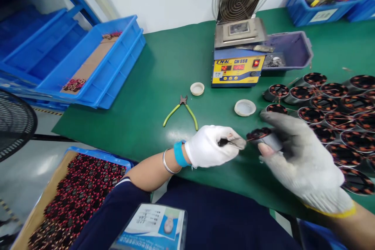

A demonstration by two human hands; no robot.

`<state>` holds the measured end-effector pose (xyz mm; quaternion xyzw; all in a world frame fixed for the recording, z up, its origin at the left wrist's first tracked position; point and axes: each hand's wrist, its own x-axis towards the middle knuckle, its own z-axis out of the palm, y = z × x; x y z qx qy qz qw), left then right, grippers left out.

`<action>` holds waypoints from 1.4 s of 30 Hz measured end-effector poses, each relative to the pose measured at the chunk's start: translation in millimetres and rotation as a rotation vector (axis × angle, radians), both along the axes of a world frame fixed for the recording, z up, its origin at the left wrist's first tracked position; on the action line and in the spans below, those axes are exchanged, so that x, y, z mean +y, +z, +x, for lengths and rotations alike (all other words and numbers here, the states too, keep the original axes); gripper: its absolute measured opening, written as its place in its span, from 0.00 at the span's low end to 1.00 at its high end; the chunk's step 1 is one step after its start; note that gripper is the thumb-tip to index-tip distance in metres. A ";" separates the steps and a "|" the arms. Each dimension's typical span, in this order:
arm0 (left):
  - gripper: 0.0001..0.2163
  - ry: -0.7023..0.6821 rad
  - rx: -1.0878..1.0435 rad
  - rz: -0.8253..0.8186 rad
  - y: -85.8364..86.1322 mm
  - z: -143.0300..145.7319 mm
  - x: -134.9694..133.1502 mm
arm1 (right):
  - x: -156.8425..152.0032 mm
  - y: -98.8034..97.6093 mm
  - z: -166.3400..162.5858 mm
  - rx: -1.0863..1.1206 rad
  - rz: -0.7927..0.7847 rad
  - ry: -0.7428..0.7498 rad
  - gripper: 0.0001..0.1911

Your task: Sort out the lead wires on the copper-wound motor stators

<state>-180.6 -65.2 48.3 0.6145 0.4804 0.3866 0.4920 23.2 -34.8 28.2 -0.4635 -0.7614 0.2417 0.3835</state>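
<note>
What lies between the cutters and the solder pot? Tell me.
In the head view, a small white cap lies on the green mat between the cutters and the solder pot.

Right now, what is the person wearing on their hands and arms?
The left hand wears a clean white glove, with a blue wristband and a thin silver bangle. The right hand wears a greyer, worn glove with a yellow cuff edge and open fingertips. The sleeve is dark navy.

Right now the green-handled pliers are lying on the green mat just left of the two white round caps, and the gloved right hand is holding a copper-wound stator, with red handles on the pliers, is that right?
Not quite. The head view shows the pliers have yellow-green handles, not red. The rest stands: they lie on the green mat left of the two white round caps, and the gloved right hand holds a copper-wound stator.
</note>
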 end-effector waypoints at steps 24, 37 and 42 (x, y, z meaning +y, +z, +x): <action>0.11 -0.238 0.669 0.587 0.8 -26.8 11.1 | 9.5 19.8 -9.3 0.511 -1.126 0.331 0.32; 0.09 -0.257 0.574 0.451 4.2 -24.0 9.5 | 4.9 20.4 -8.8 0.645 -1.113 0.304 0.27; 0.08 -0.296 0.657 0.582 4.1 -18.2 5.7 | 2.2 11.8 -15.3 0.667 -1.034 0.341 0.36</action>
